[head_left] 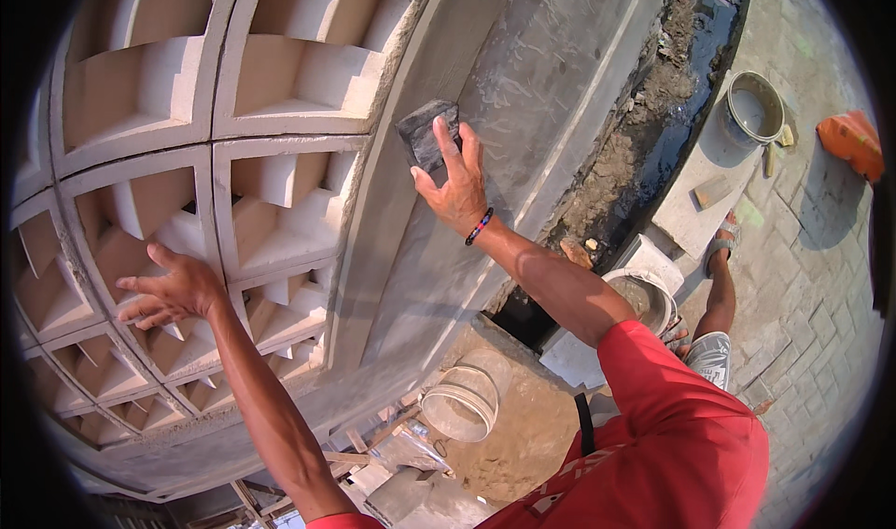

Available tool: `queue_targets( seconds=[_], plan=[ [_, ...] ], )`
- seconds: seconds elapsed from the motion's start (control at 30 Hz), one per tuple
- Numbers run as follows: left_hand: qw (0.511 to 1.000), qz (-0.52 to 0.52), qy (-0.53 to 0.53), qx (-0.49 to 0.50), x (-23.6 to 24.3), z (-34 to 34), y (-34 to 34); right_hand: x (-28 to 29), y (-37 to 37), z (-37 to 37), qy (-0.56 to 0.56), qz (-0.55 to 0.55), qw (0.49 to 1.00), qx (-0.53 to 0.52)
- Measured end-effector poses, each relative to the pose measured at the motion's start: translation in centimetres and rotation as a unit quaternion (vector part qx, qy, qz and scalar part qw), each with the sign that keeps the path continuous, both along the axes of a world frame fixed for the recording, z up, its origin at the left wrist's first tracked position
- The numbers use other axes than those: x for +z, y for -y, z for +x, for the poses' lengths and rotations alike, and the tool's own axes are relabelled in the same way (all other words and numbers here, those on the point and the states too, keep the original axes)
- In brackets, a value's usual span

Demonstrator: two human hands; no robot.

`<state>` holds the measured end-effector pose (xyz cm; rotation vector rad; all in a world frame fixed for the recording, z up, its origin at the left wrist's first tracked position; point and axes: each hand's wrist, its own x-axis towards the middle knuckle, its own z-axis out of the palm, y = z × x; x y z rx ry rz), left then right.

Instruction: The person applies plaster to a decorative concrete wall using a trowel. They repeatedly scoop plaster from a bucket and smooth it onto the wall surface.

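Observation:
My right hand (455,185) grips a dark grey, worn-looking block (427,135) from above, its fingers spread over the near edge. I cannot tell whether the block is foam or something harder. It rests against the smooth grey plaster band (551,53) that runs alongside the openwork wall. My left hand (177,291) is open, fingers spread, at the pale breeze blocks (210,146) on the left. Whether its palm leans on them is hard to see.
A ditch with dark water (695,57) and rubble runs along the wall's foot. Buckets stand at the upper right (754,109), beside my right arm (644,297) and below the wall (462,403). A small wooden piece (713,193) lies on a slab; an orange bag (849,144) sits on the paving.

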<state>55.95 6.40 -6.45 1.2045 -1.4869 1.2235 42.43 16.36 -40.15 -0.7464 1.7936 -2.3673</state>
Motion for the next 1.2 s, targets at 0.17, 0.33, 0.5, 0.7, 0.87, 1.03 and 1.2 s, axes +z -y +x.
queue_targets(
  seconds=[0.17, 0.33, 0.5, 0.7, 0.87, 1.03, 1.2],
  plan=[
    [1.000, -0.005, -0.006, 0.011, 0.1, 1.0, -0.1, 1.2, 1.2, -6.7, -0.069, -0.007, 0.996, -0.052],
    [1.000, -0.021, 0.007, 0.007, 0.5, 0.8, 0.1, 1.4, 2.3, -11.7, 0.114, 0.019, 0.989, -0.091],
    [1.000, -0.010, -0.002, 0.016, -0.3, 0.1, 0.4, 0.8, 0.2, 0.6, 0.062, 0.005, 0.998, 0.000],
    [1.000, -0.011, -0.010, 0.015, 0.3, 0.7, -0.1, 2.4, 2.1, -10.1, 0.092, 0.002, 0.994, -0.067],
    [1.000, -0.010, -0.004, 0.011, -0.3, 0.0, 0.5, 1.9, 0.1, 1.0, 0.074, 0.015, 0.997, -0.002],
    [1.000, -0.009, -0.007, 0.015, 0.3, 1.2, -0.3, 3.5, 2.2, -8.5, 0.052, -0.029, 0.996, -0.059],
    [1.000, -0.010, 0.002, 0.001, 0.3, 0.7, -0.2, 3.0, 2.1, -5.9, 0.094, 0.012, 0.991, -0.089]
  ],
)
